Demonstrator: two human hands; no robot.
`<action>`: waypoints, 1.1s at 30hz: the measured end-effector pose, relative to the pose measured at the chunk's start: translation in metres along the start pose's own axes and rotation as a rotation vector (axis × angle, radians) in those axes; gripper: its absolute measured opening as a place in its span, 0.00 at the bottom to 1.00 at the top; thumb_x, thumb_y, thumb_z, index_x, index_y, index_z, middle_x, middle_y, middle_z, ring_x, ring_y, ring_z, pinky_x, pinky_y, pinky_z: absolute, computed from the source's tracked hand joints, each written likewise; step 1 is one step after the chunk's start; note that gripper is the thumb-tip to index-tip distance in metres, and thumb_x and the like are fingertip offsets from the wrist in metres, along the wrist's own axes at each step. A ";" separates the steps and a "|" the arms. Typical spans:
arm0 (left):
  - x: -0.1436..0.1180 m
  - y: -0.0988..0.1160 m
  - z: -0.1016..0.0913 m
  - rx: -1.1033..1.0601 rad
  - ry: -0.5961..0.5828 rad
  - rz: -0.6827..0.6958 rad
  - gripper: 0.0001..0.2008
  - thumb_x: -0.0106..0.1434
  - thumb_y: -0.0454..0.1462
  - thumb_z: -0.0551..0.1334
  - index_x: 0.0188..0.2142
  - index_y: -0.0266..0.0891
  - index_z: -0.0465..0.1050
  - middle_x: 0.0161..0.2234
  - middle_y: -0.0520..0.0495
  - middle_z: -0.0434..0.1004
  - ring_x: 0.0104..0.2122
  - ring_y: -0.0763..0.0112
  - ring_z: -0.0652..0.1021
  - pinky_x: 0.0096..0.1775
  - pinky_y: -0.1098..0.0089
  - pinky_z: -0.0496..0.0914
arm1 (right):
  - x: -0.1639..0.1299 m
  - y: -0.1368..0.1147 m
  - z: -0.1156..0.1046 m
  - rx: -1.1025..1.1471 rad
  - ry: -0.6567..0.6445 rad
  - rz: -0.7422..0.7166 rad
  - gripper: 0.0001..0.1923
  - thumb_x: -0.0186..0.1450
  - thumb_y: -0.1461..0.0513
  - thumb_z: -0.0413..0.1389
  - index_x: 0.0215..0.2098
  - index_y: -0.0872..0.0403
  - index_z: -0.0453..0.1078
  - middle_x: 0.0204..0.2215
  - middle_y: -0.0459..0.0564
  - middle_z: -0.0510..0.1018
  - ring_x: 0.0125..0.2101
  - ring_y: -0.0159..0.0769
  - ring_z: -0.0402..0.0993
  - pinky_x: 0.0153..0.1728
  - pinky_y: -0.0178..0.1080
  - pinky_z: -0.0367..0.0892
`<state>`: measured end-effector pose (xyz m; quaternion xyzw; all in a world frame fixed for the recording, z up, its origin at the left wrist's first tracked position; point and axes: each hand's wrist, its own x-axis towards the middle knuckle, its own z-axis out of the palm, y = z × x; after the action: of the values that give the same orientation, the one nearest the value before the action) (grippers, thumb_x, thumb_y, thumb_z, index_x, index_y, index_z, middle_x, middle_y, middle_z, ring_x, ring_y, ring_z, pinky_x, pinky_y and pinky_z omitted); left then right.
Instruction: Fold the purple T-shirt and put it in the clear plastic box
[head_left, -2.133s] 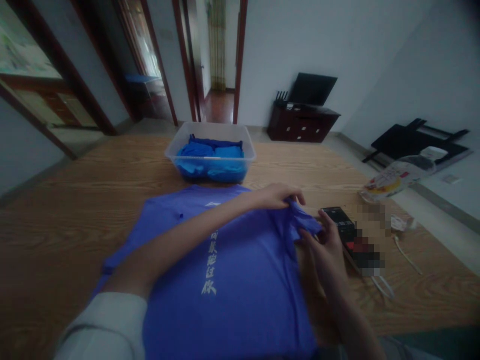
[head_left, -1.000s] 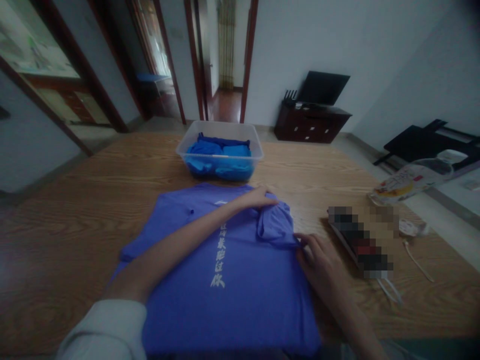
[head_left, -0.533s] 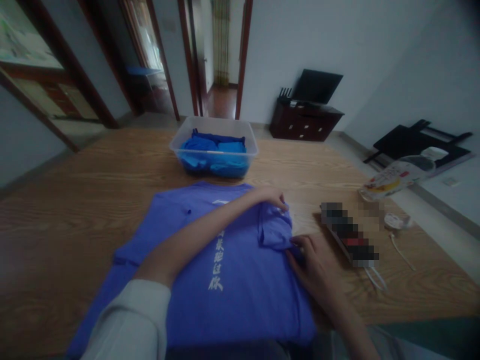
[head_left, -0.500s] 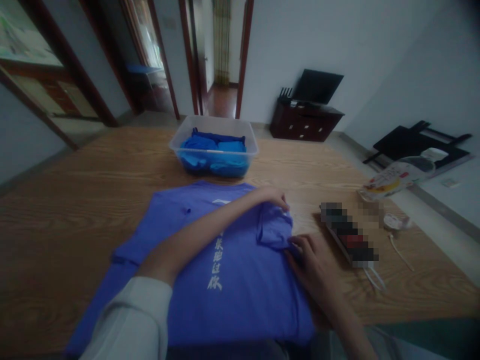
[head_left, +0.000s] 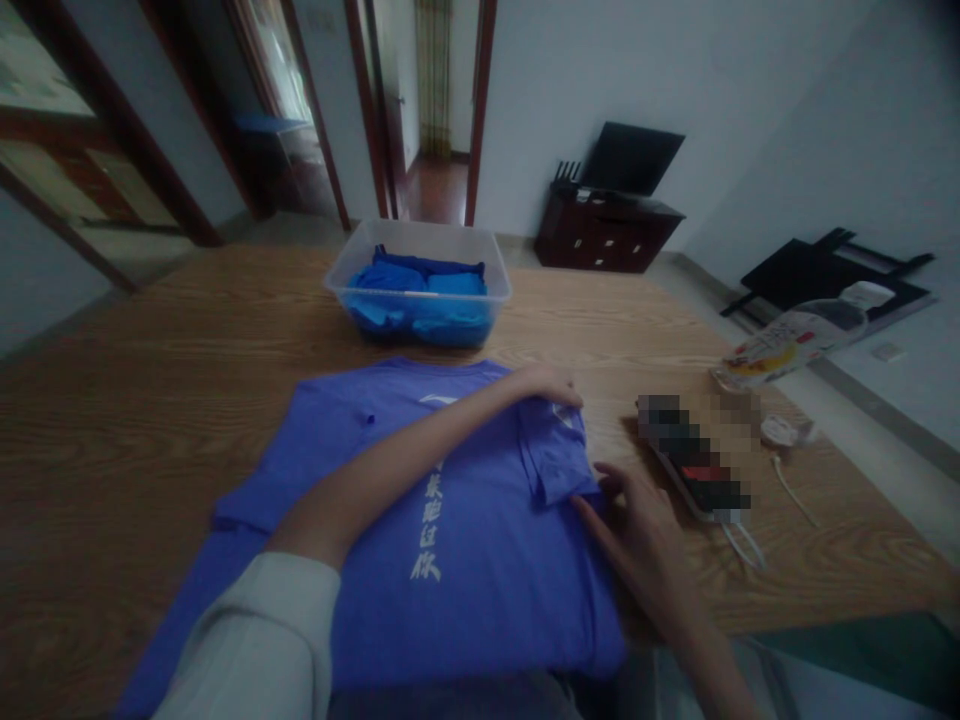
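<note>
Your purple-blue cotton T-shirt with white lettering [head_left: 450,520] lies flat on the wooden table [head_left: 150,370], just in front of the clear plastic tub of folded blue cloth [head_left: 420,290], and its right sleeve [head_left: 559,455] is turned inward over the body. Your left hand [head_left: 547,385] pinches the sleeve's far edge while your right hand [head_left: 637,520], fingers spread and gripping nothing, rests at its near corner. Keep the left hand pinned, run the right palm along the fold line, and make the crease straight and parallel to the lettering.
</note>
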<state>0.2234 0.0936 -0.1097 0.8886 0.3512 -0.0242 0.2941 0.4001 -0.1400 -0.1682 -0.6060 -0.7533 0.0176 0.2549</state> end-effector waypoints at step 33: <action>-0.334 -0.142 0.022 0.031 0.433 -0.196 0.18 0.78 0.44 0.58 0.61 0.45 0.79 0.61 0.43 0.81 0.61 0.56 0.78 0.66 0.52 0.67 | 0.029 -0.017 -0.006 0.002 -0.237 -0.477 0.30 0.80 0.55 0.48 0.79 0.40 0.54 0.76 0.52 0.62 0.72 0.53 0.63 0.69 0.61 0.66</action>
<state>-0.1146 -0.0397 -0.1159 0.8392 0.4902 0.1329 0.1944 0.3837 -0.1192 -0.1465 -0.4050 -0.8993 0.0287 0.1626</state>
